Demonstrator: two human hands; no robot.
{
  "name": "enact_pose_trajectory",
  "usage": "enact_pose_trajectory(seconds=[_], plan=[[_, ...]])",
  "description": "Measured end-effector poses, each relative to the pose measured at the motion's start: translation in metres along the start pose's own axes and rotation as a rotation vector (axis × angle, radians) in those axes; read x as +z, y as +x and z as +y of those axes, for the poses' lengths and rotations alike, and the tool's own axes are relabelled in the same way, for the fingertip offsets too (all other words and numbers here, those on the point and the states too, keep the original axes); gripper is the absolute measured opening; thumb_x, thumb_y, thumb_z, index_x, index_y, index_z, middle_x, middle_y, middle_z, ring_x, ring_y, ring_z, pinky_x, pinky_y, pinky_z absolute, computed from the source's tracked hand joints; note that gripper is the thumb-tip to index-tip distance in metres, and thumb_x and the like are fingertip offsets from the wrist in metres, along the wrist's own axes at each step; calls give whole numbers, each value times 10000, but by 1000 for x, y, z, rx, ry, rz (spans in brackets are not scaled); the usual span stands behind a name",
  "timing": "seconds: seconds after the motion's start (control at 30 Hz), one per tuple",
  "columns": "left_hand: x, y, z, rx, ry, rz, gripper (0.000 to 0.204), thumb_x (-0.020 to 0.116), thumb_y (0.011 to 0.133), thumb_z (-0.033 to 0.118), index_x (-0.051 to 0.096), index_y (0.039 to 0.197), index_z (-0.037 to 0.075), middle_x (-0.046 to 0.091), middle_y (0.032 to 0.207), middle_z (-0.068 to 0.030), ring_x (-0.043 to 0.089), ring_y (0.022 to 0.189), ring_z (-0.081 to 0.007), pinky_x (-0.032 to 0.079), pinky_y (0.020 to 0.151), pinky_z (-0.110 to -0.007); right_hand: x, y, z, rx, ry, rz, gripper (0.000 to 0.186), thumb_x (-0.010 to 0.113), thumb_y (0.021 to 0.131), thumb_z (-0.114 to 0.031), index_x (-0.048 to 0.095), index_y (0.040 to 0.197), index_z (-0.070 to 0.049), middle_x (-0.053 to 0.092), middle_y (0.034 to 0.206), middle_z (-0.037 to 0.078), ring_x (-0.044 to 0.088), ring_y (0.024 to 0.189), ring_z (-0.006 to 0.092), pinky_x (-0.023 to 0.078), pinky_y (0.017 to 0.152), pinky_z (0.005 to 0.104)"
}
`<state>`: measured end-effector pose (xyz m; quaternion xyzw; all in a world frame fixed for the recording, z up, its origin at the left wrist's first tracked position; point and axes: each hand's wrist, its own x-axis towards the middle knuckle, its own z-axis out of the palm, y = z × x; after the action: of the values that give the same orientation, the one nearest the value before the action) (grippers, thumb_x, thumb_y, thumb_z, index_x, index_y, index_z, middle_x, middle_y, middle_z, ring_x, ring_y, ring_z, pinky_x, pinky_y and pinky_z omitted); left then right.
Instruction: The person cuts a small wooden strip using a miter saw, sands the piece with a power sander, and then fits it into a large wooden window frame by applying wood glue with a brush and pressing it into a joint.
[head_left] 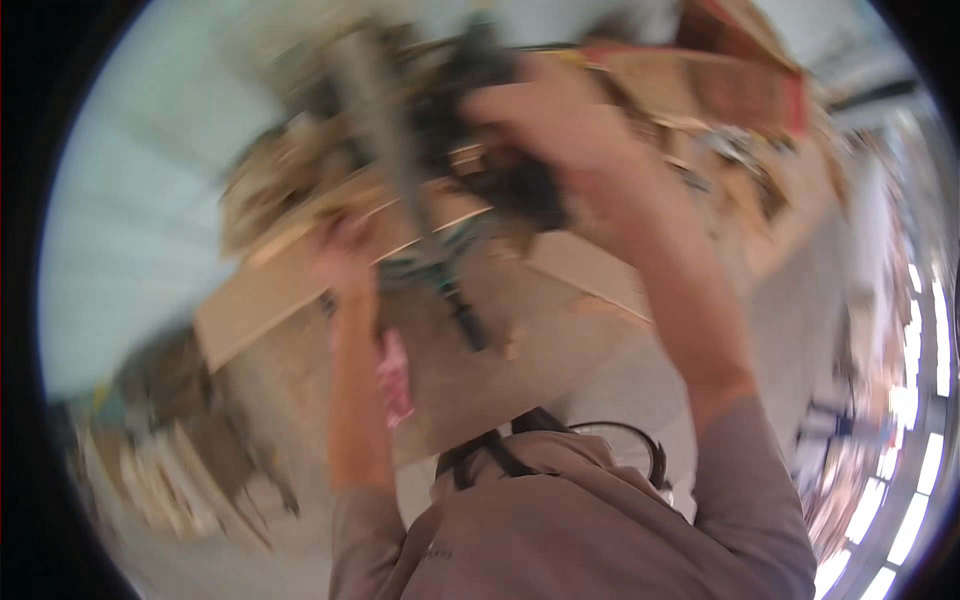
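Observation:
The whole picture is smeared by motion. My right hand [560,130] is raised at the upper middle, its fingers curled over a dark, bulky object [525,185] whose shape I cannot make out. A long grey-and-dark rod [415,200] runs from the top down to a dark tip just left of that hand. My left hand [345,248] is raised at the centre left, at the edge of a pale wooden board [520,330]. The blur hides whether it holds anything. Both forearms come up from my grey-brown sleeves.
Stacked wooden boards and scraps [290,190] lie behind the hands. A brown box with red edging [740,90] sits at the upper right. A pink item [395,375] is beside my left forearm. A black strap and cable [560,435] hang at my chest. Bright windows [910,400] line the right.

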<state>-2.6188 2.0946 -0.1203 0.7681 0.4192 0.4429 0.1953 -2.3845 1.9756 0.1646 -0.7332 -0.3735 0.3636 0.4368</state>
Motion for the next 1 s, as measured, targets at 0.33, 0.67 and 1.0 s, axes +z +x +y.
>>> enact_pose_trajectory(seconds=[0.33,0.67,1.0], plan=[[-20,17,42,121,158,145,153,758,695,40,730,830,105,677,881,-18,611,831,-266,521,706,-374,-6,7,-33,-16,161,-82,122,611,803,-139,563,766,-32,529,616,21,496,511,113,412,484,260],[-16,20,48,105,143,143,137,759,692,32,728,809,94,678,872,-7,606,828,-251,523,693,-361,8,-19,-10,11,174,64,104,602,792,-75,540,856,-21,515,625,22,506,516,109,432,471,266],[-18,21,47,106,151,131,156,757,672,27,729,808,97,679,873,-2,605,815,-241,522,698,-353,19,-35,22,-27,245,107,123,576,823,-3,520,932,2,527,683,33,516,536,118,447,478,274]])
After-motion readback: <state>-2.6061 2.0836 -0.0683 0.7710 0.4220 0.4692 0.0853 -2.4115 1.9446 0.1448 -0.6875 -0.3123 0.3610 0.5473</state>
